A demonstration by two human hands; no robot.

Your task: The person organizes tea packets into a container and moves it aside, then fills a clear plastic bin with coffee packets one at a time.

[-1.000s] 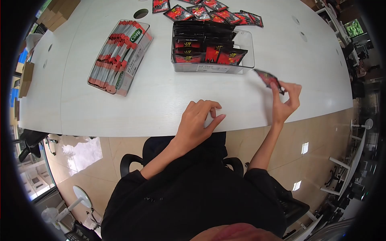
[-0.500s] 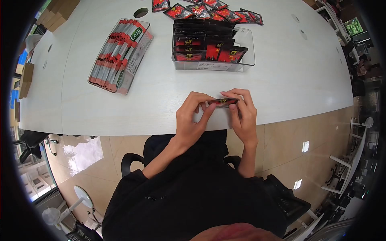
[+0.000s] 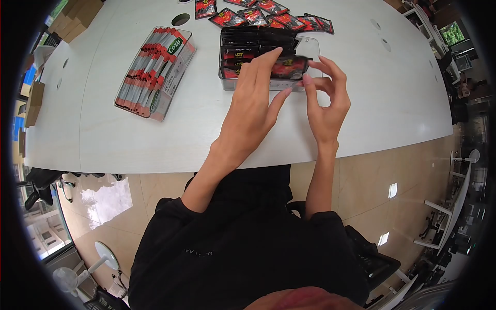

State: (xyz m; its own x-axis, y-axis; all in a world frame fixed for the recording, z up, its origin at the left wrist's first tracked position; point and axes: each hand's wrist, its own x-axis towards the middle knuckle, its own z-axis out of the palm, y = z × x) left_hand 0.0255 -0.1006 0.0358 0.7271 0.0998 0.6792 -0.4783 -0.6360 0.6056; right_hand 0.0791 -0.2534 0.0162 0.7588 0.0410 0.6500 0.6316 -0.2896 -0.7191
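Note:
My left hand (image 3: 250,101) reaches over the front of a clear plastic bin (image 3: 258,83), fingers stretched out and thumb apart. It covers part of the black-and-red G7 sachets (image 3: 240,53) standing in rows there. My right hand (image 3: 329,101) is at the bin's front right corner, thumb and fingertips at the right edge of a sachet (image 3: 289,68), pinching it. That sachet is slightly blurred and lies at the front of the right row, between my two hands.
To the left stands another clear bin (image 3: 166,98), full of red-and-white Cozy stick packs (image 3: 147,72). Several loose black-and-red sachets (image 3: 256,16) lie behind the sachet bin. A round cable hole (image 3: 181,19) is in the white table (image 3: 129,144). Cardboard boxes (image 3: 80,18) sit far left.
Both hands have moved forward from near the table's front edge to the sachet bin, bringing the sachet along. My left hand has let go of it and its fingers have straightened.

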